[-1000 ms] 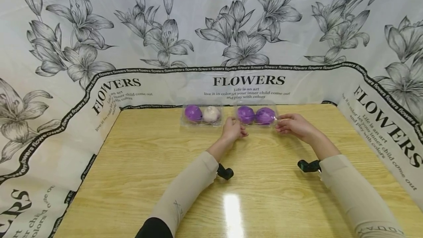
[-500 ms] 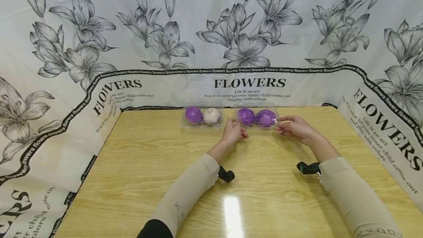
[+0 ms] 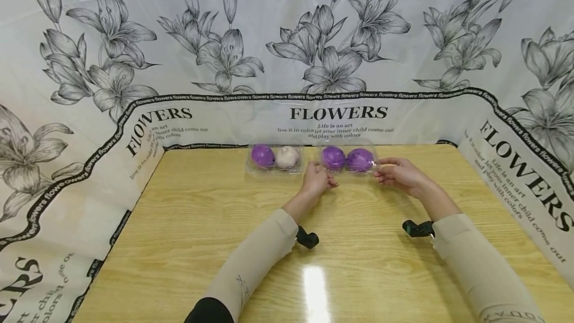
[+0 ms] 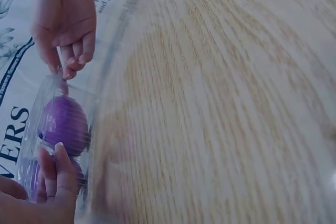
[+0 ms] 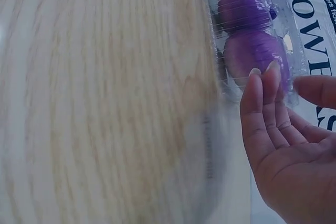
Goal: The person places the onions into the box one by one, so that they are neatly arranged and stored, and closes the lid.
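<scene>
Two clear plastic boxes stand side by side at the back of the table. The right box (image 3: 347, 167) contains two purple, round, glossy things (image 3: 360, 159). At that box's left end is my left hand (image 3: 316, 179), its fingers along the near side and its thumb farther back in the left wrist view. My right hand (image 3: 400, 173) pinches the box's right end between thumb and fingertips, as the right wrist view shows. Beside my left hand, the left box (image 3: 274, 169) holds one purple round thing (image 3: 262, 156) and one whitish, bulb-shaped thing (image 3: 287, 157).
A white cloth (image 3: 242, 118) with flower drawings and lettering hangs behind the boxes and along both sides. The wood-grain table (image 3: 215, 198) stretches toward me, with a bright reflection near its front. Black wrist mounts (image 3: 307, 237) stick out at both sleeves.
The view has tilted slightly from the earliest frame. Both hands keep their places at the right box's ends, and neither box has visibly moved on the table.
</scene>
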`<state>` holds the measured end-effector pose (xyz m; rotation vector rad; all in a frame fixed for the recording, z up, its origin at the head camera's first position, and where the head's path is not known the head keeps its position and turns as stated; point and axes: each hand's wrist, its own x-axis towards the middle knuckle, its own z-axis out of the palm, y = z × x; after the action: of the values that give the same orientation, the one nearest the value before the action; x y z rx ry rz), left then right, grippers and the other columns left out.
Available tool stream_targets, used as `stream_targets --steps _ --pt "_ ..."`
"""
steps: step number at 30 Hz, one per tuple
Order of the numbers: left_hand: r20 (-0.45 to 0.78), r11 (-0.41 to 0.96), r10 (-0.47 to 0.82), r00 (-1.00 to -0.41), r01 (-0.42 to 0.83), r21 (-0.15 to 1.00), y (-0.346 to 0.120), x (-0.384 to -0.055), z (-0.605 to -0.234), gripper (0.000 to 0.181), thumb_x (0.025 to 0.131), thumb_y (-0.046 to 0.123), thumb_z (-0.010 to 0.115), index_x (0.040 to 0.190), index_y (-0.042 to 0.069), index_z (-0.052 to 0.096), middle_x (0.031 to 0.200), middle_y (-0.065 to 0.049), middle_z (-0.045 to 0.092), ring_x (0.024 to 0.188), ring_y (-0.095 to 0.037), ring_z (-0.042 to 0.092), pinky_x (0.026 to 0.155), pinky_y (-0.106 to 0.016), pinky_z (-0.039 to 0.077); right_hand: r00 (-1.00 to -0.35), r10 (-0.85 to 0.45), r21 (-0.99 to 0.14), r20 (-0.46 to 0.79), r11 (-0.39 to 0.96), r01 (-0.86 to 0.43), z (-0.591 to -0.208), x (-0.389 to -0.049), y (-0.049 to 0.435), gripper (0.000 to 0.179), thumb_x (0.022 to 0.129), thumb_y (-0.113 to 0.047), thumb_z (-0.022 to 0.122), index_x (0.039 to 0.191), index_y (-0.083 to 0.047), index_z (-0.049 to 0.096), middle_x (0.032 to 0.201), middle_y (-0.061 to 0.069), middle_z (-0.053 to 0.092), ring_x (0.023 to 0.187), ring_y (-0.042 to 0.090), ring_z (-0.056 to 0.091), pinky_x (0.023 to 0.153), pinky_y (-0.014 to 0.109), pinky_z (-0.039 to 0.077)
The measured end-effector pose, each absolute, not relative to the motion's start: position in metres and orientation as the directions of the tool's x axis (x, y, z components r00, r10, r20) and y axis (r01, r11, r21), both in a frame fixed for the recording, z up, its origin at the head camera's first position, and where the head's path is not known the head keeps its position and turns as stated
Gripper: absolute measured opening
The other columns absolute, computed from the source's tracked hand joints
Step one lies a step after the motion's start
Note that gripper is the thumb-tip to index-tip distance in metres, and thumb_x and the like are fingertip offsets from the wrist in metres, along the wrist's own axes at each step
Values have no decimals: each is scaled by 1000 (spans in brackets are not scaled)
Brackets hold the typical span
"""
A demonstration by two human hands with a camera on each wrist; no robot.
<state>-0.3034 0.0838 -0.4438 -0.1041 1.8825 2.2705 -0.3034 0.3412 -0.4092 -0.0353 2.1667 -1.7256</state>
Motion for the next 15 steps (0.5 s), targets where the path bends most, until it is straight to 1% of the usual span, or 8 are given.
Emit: stream_targets --steps 2,3,6,8,10,12,15 --pt "-181 -155 92 -979 -194 969 84 -303 -444 43 108 4 39 151 1 35 118 -33 62 65 -20 61 81 -46 64 -936 -241 -948 -258 250 197 -411 -303 341 61 108 -9 45 155 15 15 108 9 67 93 14 68 92 34 61" --pt "-183 -137 90 -979 -194 971 84 -304 -445 43 109 7 39 152 1 34 119 -32 62 65 -19 61 80 -45 65 -938 -234 -947 -254 255 193 -413 -303 340 61 109 -10 46 156 14 16 112 12 66 94 14 68 92 34 61" --pt "-192 -81 101 -976 -201 976 81 -303 -445 49 112 16 40 157 1 26 121 -28 64 62 -19 61 76 -44 65 -945 -226 -946 -234 279 168 -417 -302 340 63 110 -15 45 157 12 15 122 22 62 95 14 68 92 35 61" --pt "-192 -11 140 -971 -196 981 75 -299 -446 57 112 22 41 159 -1 19 120 -24 66 62 -19 63 71 -42 66 -953 -218 -944 -210 299 140 -420 -300 341 63 110 -19 45 156 13 15 128 30 58 93 14 69 91 35 62" --pt "-192 87 205 -960 -177 980 64 -291 -443 64 111 23 44 160 -3 12 119 -21 69 63 -20 66 71 -39 66 -958 -216 -939 -189 324 113 -422 -296 342 65 111 -21 45 156 14 15 131 36 55 92 15 70 90 37 62" --pt "-182 176 282 -942 -136 975 47 -279 -439 67 110 21 48 160 -4 12 118 -18 70 68 -20 70 73 -37 66 -962 -207 -927 -175 363 90 -422 -290 343 66 111 -23 45 155 15 15 134 40 52 93 18 70 91 39 62" --pt "-123 270 364 -923 -21 963 12 -264 -428 65 107 17 54 160 -2 20 121 -14 68 77 -22 72 77 -35 65 -969 -191 -908 -160 414 68 -418 -284 347 66 111 -24 44 156 13 15 136 41 50 96 21 70 91 41 62"
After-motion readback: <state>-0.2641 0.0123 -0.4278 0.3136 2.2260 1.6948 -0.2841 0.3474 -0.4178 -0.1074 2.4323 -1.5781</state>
